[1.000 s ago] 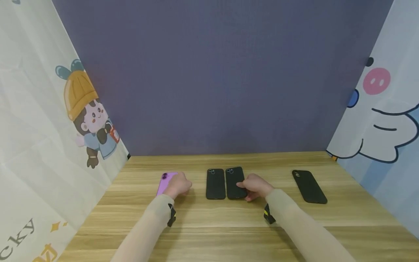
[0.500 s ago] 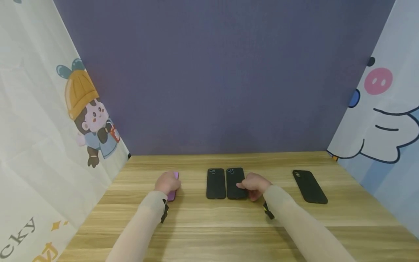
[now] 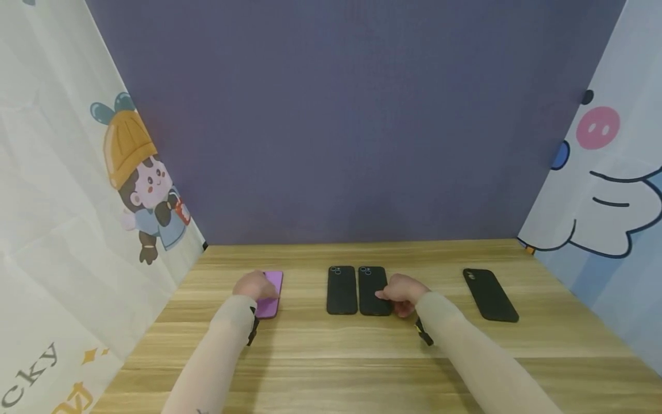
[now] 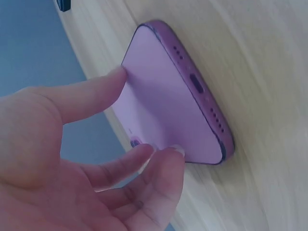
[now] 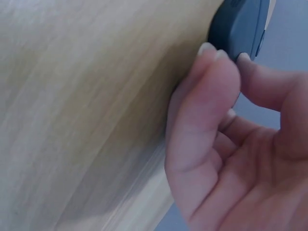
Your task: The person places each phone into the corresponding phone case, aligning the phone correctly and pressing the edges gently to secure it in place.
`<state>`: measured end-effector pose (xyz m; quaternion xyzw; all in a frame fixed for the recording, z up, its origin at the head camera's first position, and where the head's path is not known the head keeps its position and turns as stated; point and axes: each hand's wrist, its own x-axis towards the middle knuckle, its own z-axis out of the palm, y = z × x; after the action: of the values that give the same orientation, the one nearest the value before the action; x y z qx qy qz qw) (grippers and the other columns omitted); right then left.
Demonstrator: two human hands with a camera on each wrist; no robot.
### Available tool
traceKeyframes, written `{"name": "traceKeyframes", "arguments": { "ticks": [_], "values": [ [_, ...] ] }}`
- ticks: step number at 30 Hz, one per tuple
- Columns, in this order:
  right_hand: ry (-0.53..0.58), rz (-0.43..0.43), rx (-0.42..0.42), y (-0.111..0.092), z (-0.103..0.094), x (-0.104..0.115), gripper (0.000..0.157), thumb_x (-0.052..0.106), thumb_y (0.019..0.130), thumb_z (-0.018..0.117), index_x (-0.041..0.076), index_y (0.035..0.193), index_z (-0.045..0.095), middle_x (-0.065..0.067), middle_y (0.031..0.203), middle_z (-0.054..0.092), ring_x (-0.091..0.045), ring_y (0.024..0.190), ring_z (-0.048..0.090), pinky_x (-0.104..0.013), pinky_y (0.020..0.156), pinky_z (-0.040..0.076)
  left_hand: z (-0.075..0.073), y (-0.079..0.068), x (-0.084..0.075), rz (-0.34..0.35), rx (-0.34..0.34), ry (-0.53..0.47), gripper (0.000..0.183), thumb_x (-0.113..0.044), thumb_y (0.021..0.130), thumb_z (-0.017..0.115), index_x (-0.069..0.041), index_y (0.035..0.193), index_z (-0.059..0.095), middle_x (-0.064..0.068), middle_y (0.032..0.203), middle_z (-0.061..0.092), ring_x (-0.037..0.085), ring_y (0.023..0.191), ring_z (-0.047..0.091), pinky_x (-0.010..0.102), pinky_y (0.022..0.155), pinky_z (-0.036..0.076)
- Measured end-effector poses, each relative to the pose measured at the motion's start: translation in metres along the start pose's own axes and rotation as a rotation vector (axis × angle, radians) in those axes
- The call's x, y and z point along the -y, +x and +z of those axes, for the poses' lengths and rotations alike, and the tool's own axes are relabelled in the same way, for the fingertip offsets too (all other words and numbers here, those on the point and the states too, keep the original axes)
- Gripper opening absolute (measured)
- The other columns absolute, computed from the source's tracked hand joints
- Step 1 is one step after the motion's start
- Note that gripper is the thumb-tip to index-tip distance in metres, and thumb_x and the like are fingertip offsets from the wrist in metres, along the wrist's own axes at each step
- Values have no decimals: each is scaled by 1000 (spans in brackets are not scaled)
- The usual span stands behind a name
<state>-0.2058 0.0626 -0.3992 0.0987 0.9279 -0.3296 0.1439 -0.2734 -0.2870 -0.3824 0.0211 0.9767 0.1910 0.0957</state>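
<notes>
A purple phone (image 3: 271,296) lies back up on the table at the left. My left hand (image 3: 253,286) straddles it, the thumb (image 4: 108,86) at one long edge and the curled fingertips (image 4: 166,156) at the other. Two black phones lie side by side near the middle with a narrow gap between them. My right hand (image 3: 404,293) pinches the right-hand black phone (image 3: 372,287) at its lower right edge, thumb on top, fingers at its side. Nothing touches the left-hand black phone (image 3: 342,290).
Another black phone or phone case (image 3: 490,295) lies slanted at the right. A dark blue panel (image 3: 351,126) stands along the far edge of the wooden table (image 3: 341,368). Printed white curtains (image 3: 57,190) hang at both sides.
My left hand has shifted left across the purple phone, uncovering its right side. The black phone under my right hand has turned slightly and now lies straighter beside its neighbour.
</notes>
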Motion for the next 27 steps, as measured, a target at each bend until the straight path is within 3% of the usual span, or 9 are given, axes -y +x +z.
{"name": "traceKeyframes", "arguments": {
  "ticks": [6,12,21,27],
  "values": [
    [-48,7,1,2,0,1,36,31,99,67,1,79,62,-6,53,53,-16,44,53,-29,45,52,-1,4,3,-33,3,5,66,-31,82,82,15,123,59,28,112,64,37,99,62,50,92,51],
    [-60,41,-8,2,-1,3,32,30,98,68,1,87,61,-5,54,50,-14,44,50,-26,43,48,-2,3,9,-46,12,-20,77,-35,81,83,17,129,53,31,118,62,38,102,61,52,96,50],
    [-71,19,6,1,-1,4,38,29,100,67,-2,78,61,-2,47,47,-13,41,46,-23,40,41,-5,1,14,-54,53,-83,78,-38,82,82,15,132,53,28,116,62,34,97,60,49,94,51],
    [-50,26,10,3,0,3,33,29,100,66,-3,90,60,-2,46,46,-13,41,45,-24,39,41,-3,7,15,-91,88,-125,80,-36,85,80,16,137,47,29,116,60,34,97,59,49,93,51]
  ]
}}
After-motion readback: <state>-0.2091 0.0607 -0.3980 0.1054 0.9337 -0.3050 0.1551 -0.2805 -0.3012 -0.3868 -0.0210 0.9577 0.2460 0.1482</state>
